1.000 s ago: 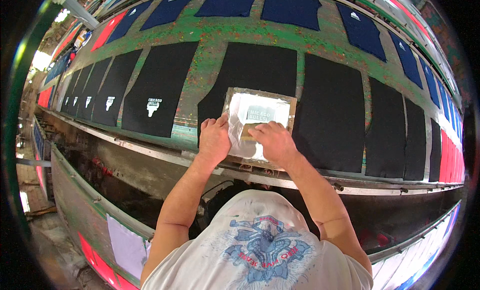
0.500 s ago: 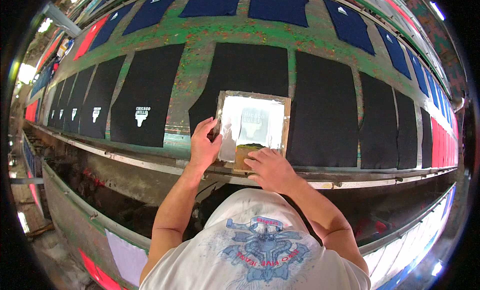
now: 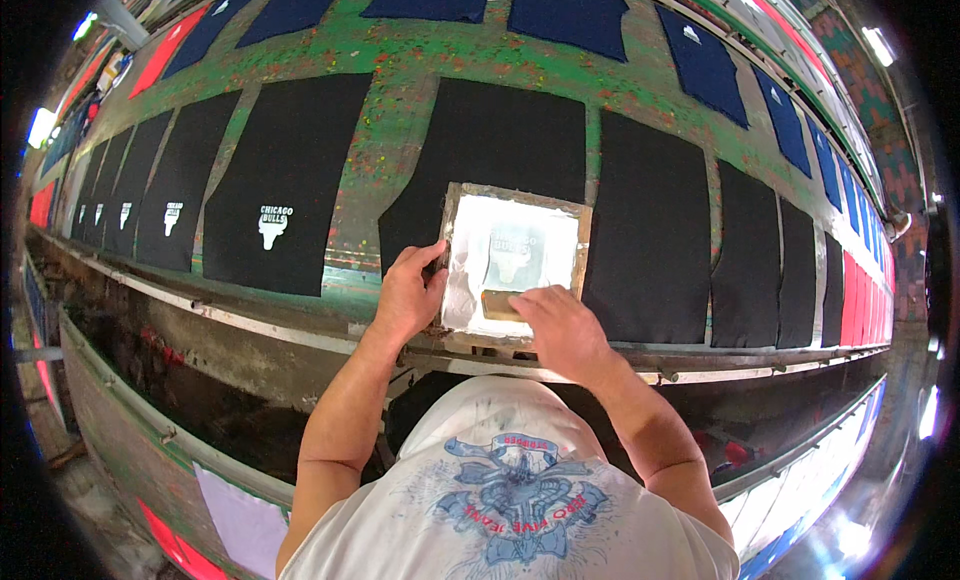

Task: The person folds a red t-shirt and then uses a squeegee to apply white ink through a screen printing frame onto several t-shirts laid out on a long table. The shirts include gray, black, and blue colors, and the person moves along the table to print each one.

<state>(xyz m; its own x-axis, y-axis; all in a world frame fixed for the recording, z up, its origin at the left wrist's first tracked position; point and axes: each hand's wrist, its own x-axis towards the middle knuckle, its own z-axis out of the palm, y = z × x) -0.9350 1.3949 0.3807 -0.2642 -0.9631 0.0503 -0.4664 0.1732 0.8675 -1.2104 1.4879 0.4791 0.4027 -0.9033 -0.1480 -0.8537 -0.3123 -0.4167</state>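
A wooden-framed printing screen [image 3: 462, 212] lies on a black fabric panel [image 3: 505, 130] at the table's front edge. Its mesh is covered in white ink around a faint stencil of lettering and an animal head. My left hand [image 3: 412, 292] grips the left side of the frame, thumb and fingers closed on it. In my right hand [image 3: 562, 325] is a squeegee [image 3: 500, 305] with a brownish wooden body, resting on the mesh near the frame's lower side. My fingers partly cover its right end.
To the left, black panels [image 3: 285, 150] carry white prints; those on the right [image 3: 650, 220] show none. Navy panels [image 3: 570, 20] lie in the far row, red ones [image 3: 865, 290] at the right. A metal rail [image 3: 240, 325] edges the green, paint-spattered table [image 3: 400, 120].
The squeegee has tipped from standing lengthwise to lying across the lower mesh, and my right hand has shifted slightly right with it. My left hand keeps its hold on the frame.
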